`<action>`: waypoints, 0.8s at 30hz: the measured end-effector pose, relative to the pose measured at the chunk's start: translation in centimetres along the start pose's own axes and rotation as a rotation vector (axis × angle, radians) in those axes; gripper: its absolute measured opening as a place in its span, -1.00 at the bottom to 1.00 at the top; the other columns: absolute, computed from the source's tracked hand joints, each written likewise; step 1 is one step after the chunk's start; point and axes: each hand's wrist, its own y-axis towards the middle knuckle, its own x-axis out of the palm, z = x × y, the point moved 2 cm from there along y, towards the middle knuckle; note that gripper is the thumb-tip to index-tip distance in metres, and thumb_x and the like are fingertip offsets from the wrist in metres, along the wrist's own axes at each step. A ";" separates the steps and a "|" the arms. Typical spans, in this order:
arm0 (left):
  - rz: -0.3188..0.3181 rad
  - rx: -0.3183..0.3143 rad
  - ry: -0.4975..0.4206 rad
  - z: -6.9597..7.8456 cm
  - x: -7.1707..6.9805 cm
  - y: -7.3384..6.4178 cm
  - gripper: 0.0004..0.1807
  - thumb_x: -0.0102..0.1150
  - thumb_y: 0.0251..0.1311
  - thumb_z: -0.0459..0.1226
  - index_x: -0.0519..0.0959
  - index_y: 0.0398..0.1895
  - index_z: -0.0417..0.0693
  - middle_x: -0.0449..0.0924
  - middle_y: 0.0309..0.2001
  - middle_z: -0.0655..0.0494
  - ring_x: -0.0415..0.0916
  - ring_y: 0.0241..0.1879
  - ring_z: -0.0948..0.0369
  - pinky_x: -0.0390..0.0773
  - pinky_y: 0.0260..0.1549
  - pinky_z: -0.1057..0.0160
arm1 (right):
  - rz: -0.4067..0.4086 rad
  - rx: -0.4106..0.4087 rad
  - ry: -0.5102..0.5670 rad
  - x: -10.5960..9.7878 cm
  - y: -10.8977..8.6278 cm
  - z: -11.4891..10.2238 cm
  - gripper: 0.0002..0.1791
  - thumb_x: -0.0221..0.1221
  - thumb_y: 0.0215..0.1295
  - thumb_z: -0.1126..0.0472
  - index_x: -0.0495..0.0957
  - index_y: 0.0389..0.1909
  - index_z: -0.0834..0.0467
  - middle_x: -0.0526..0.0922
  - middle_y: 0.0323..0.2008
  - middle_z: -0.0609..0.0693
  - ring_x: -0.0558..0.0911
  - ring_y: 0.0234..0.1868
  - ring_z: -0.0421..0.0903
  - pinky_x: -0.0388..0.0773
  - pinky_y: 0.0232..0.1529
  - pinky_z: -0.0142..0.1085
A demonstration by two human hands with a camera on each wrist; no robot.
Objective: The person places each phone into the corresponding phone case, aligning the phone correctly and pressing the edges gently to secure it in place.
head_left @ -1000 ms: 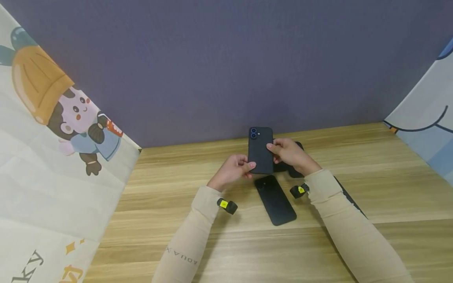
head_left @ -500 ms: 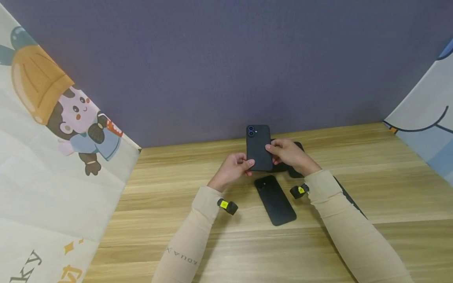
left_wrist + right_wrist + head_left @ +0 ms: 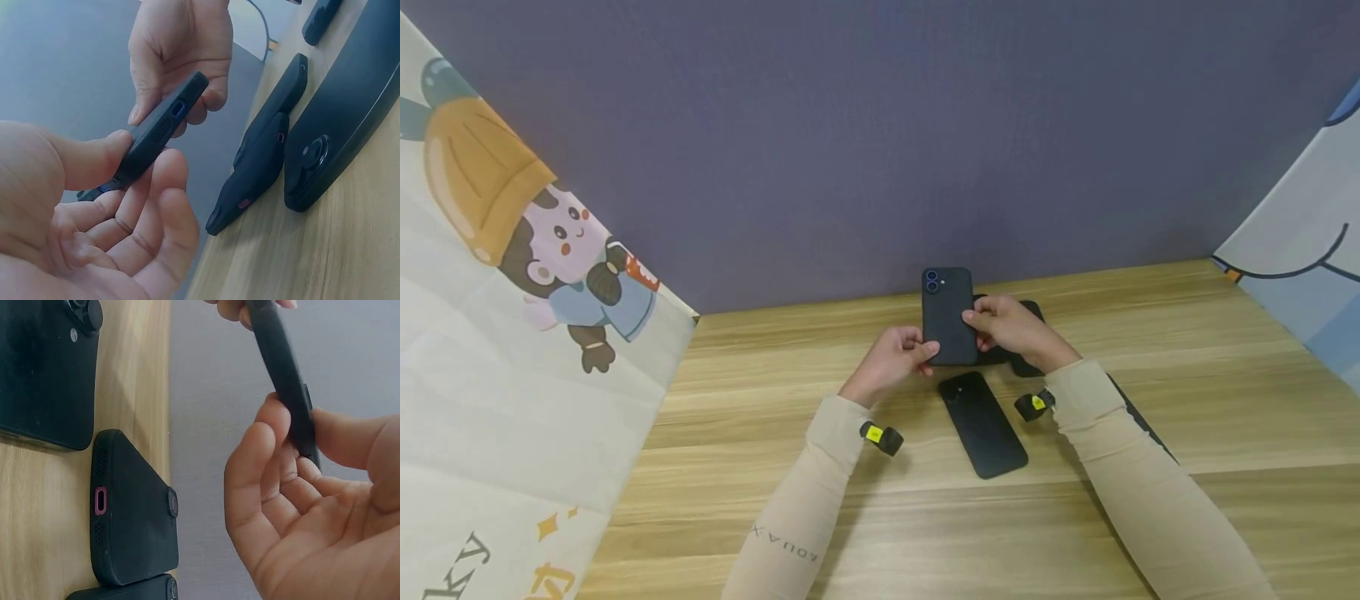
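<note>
Both hands hold a phone in a black case (image 3: pixel 951 321) up over the table, its back and two blue-ringed lenses facing the head camera. My left hand (image 3: pixel 891 362) pinches its lower left corner, thumb on the back. At the right edge, my right hand (image 3: pixel 1018 329) grips it between thumb and fingers. In the left wrist view the held phone (image 3: pixel 150 137) shows its bottom end with a blue-rimmed port. Below it, a black phone (image 3: pixel 983 427) lies back up on the table. A black-cased phone with a pink-rimmed port (image 3: pixel 134 519) lies behind, partly hidden by the right hand.
Another dark phone (image 3: pixel 131 589) lies against the pink-port one. A thin dark edge (image 3: pixel 1150 433) shows beside the right sleeve. A grey-purple wall (image 3: pixel 880 150) closes the back of the wooden table (image 3: pixel 760 433), and printed cloth (image 3: pixel 512 375) hangs at the left.
The held phone has shifted slightly left, with a small rise and dip. Both hands keep their grip; the phones on the table have stayed put.
</note>
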 end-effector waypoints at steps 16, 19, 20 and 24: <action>-0.030 -0.036 -0.056 -0.1 -0.5 0.0 -0.84 0.17 0.47 -0.23 0.55 -0.08 -0.15 0.72 -0.34 0.04 0.64 -0.44 0.15 0.63 0.03 -0.21 | -0.007 -0.008 -0.044 0.5 0.1 -0.2 -0.72 -0.02 0.62 0.19 0.40 -0.34 0.25 0.49 -0.45 0.01 0.55 -0.38 -0.07 0.66 -0.17 -0.11; -0.026 -0.034 -0.047 -0.2 -0.6 0.0 -0.80 0.15 0.48 -0.19 0.55 -0.07 -0.16 0.71 -0.38 0.03 0.66 -0.44 0.08 0.64 -0.01 -0.21 | -0.008 -0.013 -0.046 0.5 0.1 -0.2 -0.72 -0.03 0.63 0.20 0.41 -0.33 0.26 0.49 -0.45 0.01 0.55 -0.39 -0.07 0.66 -0.18 -0.10; -0.025 -0.034 -0.048 -0.2 -0.6 0.0 -0.80 0.15 0.48 -0.19 0.55 -0.07 -0.16 0.70 -0.39 0.04 0.67 -0.43 0.04 0.64 -0.01 -0.23 | -0.009 -0.015 -0.047 0.6 0.1 -0.2 -0.72 -0.03 0.63 0.20 0.40 -0.33 0.26 0.49 -0.45 0.01 0.55 -0.39 -0.07 0.66 -0.18 -0.11; -0.011 -0.037 -0.045 -0.2 -0.5 0.0 -0.78 0.14 0.49 -0.17 0.54 -0.09 -0.17 0.67 -0.42 0.06 0.68 -0.32 -0.20 0.64 -0.02 -0.25 | -0.013 -0.020 -0.049 0.6 0.0 -0.3 -0.72 -0.04 0.63 0.21 0.40 -0.34 0.26 0.47 -0.45 0.01 0.55 -0.39 -0.07 0.66 -0.18 -0.09</action>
